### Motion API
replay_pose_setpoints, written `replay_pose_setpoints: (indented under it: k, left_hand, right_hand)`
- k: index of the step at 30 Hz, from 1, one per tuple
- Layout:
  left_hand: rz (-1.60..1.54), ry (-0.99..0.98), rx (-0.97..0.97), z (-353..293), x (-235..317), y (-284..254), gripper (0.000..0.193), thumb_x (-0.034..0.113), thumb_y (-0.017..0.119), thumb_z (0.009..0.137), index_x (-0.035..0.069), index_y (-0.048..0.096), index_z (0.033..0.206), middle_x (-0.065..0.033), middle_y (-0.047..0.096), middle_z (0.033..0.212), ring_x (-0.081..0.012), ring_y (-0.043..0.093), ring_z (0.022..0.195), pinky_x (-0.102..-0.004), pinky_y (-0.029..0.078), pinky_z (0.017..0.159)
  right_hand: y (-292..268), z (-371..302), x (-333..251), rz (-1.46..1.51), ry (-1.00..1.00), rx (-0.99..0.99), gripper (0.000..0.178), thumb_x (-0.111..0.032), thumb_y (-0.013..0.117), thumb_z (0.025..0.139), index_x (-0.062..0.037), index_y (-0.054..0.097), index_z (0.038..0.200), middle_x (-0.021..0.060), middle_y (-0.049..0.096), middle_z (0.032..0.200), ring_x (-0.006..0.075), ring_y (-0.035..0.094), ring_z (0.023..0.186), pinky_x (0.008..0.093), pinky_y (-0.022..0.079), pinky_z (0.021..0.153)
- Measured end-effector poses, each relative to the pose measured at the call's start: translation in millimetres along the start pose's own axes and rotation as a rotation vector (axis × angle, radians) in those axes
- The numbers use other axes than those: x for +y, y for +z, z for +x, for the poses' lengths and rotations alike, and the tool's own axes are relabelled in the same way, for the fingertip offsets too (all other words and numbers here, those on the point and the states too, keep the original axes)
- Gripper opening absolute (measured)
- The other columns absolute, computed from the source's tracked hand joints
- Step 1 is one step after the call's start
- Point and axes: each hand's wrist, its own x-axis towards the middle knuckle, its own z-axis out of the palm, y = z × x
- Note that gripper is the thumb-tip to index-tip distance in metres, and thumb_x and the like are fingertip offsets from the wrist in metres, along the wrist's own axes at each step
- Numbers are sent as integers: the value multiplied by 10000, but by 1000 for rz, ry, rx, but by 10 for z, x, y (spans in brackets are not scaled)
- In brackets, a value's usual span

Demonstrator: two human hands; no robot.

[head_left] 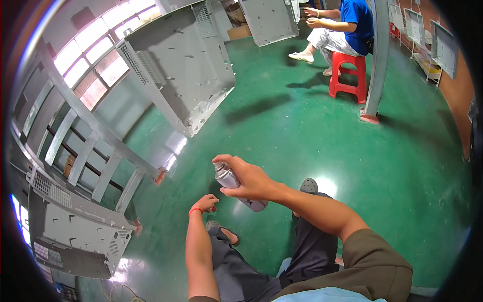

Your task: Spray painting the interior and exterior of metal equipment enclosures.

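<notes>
One spray can [229,179] is in my grasp near the middle of the frame, tilted so that its nozzle end points to the upper left and its base to the lower right. My right hand [253,179] is closed around the body, thumb along the near side, index finger reaching over the top by the nozzle. My left hand [205,203], with a red band [195,210] at its wrist, hangs just below and left of the can, apart from it; its fingers are half curled, and I cannot tell whether anything is pinched in them. As far as I can judge, the can is ready for use: it is up and gripped, but I see no mist leaving it. Neither hand touches the large grey metal housing [183,63] in the upper left or the other grey housing [75,226] in the lower left. Whether either has been sprayed, I cannot tell from their surfaces, so how much is done or left stays unclear. Upper right, well apart from me, a person in a blue shirt [356,22] sits on a red stool [348,75].
</notes>
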Motion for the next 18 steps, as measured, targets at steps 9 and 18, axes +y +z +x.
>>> replay_pose_setpoints:
  k: [9,18]
  left_hand:
    - [-9,8,11,183,230,23,325,388,640,1014,136,625,1217,-63,768,948,-183,738,861,-351,530,761]
    - [-24,-2,20,300,422,-38,321,392,639,1011,136,633,1203,-61,770,959,-175,736,865,-349,528,759]
  right_hand:
    - [-236,49,138,-6,4,-13,759,-284,789,855,-213,430,1521,167,617,1315,357,667,1148,466,561,953]
    - [-333,177,278,-16,3,-10,763,-282,793,851,-208,436,1522,170,618,1318,358,666,1148,464,561,955]
